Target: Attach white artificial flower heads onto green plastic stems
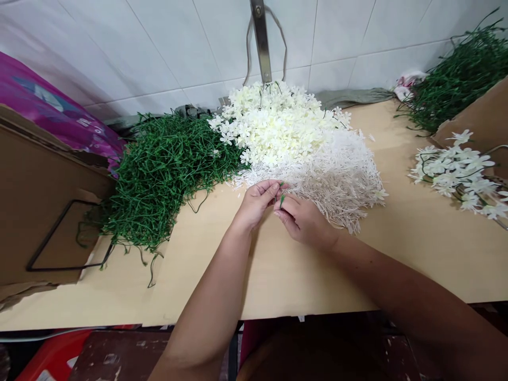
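Both my hands meet at the middle of the wooden table [278, 275]. My left hand [256, 201] is pinched shut, fingertips at a small green stem [281, 199]. My right hand [301, 218] is also closed, its fingers holding the same green stem from the other side. Just beyond them lies a heap of white plastic stamen pieces [341, 180], and behind that a pile of cream artificial flower heads [273, 124]. A big tangle of green plastic stems [162, 172] lies to the left.
A cardboard box [35, 201] with a black wire frame stands at the left. At the right lie finished white flower sprigs [460, 172], another box [482, 114] and more green stems [460, 79]. A tiled wall [166, 47] backs the table.
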`<state>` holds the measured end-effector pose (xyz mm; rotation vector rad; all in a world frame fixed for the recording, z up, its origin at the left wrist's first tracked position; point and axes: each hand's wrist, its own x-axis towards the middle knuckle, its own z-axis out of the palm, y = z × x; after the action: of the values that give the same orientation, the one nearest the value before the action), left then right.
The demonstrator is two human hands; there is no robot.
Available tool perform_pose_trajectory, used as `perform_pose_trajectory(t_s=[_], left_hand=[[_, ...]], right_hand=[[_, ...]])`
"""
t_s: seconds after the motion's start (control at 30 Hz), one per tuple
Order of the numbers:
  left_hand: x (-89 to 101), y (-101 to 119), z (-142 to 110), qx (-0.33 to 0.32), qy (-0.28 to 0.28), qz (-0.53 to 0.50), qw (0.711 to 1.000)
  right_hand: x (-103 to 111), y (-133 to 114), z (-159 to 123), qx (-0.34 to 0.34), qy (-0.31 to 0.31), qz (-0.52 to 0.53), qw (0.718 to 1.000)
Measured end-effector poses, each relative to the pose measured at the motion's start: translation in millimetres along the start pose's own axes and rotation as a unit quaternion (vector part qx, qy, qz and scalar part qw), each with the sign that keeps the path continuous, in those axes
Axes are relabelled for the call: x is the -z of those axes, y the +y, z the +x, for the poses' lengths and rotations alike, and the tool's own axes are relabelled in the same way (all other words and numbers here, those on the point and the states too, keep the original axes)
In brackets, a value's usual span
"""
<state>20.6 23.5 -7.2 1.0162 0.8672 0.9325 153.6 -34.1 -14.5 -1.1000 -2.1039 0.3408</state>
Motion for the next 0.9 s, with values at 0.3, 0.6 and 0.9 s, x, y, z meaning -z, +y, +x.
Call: perform_pose_trajectory(t_s=[0.3, 0.6, 0.9], left_hand=[[4.4, 1, 2, -0.028, 0.0, 0.016, 0.999], [-1.2, 0, 1, 0.007, -0.048, 0.06, 0.997], [6.4, 4, -3, 0.007, -0.127, 0.159, 0.979]], right_hand=[[33, 35, 5, -0.058, 0.099, -0.189, 0.975], [17, 57, 14, -0.107, 0.093, -0.261, 0.955], [36, 53, 8, -0.122, 0.201, -0.106, 0.966]])
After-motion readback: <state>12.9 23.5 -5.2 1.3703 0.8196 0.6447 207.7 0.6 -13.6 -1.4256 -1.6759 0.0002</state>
